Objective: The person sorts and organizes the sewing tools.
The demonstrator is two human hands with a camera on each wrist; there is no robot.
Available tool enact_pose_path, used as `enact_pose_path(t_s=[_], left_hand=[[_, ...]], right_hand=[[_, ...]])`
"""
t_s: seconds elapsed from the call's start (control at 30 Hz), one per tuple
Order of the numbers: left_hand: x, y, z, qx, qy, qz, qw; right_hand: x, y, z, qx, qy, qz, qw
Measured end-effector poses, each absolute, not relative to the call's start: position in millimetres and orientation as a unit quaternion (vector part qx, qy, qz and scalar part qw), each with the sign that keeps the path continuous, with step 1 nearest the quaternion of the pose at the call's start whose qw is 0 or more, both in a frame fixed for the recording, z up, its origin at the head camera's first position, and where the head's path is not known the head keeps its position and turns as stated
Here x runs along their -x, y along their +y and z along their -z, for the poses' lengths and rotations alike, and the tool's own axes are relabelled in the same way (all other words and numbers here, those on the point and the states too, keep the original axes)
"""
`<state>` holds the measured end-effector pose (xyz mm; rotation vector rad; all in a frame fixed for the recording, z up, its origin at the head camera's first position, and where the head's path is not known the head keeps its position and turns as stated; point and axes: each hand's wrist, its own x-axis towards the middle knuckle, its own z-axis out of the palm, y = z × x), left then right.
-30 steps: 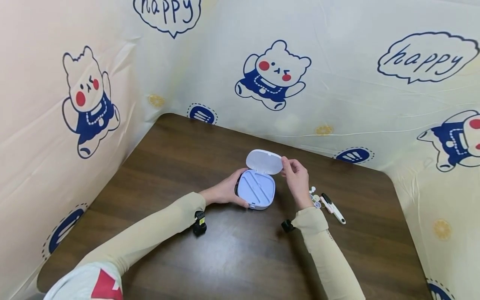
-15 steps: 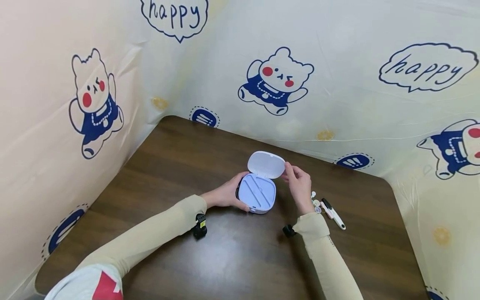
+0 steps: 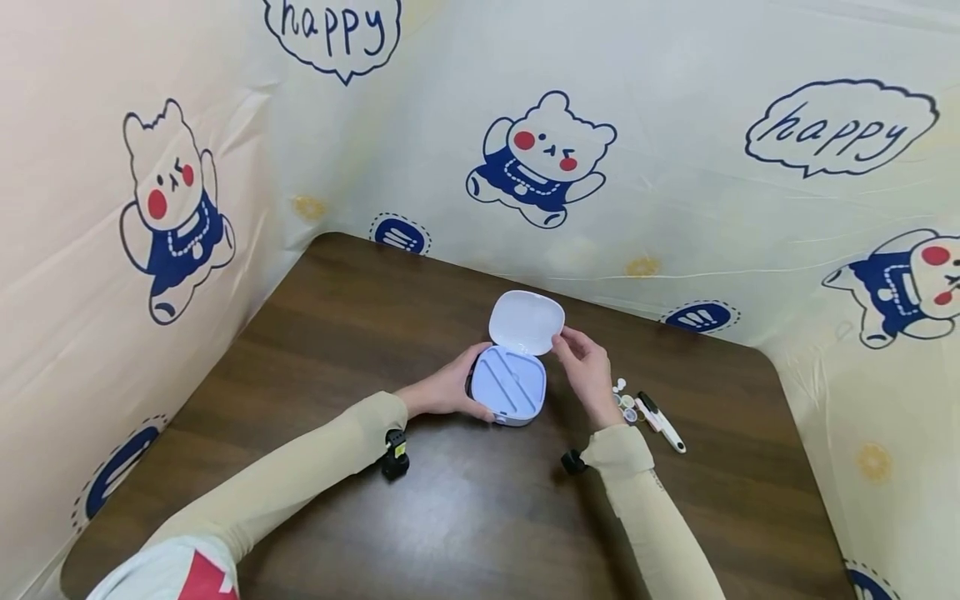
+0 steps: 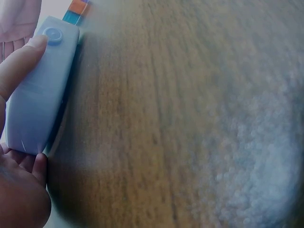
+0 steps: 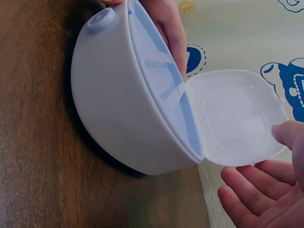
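Head view: one case [image 3: 508, 383] is positioned mid-table on the table [image 3: 435, 517], its single button [image 5: 101, 20] pointed to the near side. The outline is nearly square; two dividers [image 3: 498, 383] are set diagonally, far left to near right. One lid [image 3: 527, 321] is raised at the far side. The case's left side is grasped by the left hand [image 3: 447, 385]; the lid's right edge is pinched by the right hand [image 3: 587, 371]. One black-and-white tool [image 3: 662, 422] is located farther right; adjacent round pieces [image 3: 628, 414], partly hidden, cannot be counted.
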<state>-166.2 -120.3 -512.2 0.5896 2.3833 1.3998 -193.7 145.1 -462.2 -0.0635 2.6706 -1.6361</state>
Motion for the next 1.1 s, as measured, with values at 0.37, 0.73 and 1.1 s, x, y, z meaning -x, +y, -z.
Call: enact_pose_path(t_s=[0.37,0.73,1.1], left_hand=[[165,-122,512,-0.208,0.830,-0.496,0.152],[166,-120,513,-0.211,0.832,-0.490,0.153],[166,-118,510,-0.211,0.833,-0.490,0.149]], right_hand=[[180,146,464,0.047,0.875,0.483,-0.001],[156,145,473,0.118,0.912,0.388,-0.054],[136,127,472,0.222,0.947,0.212,-0.093]])
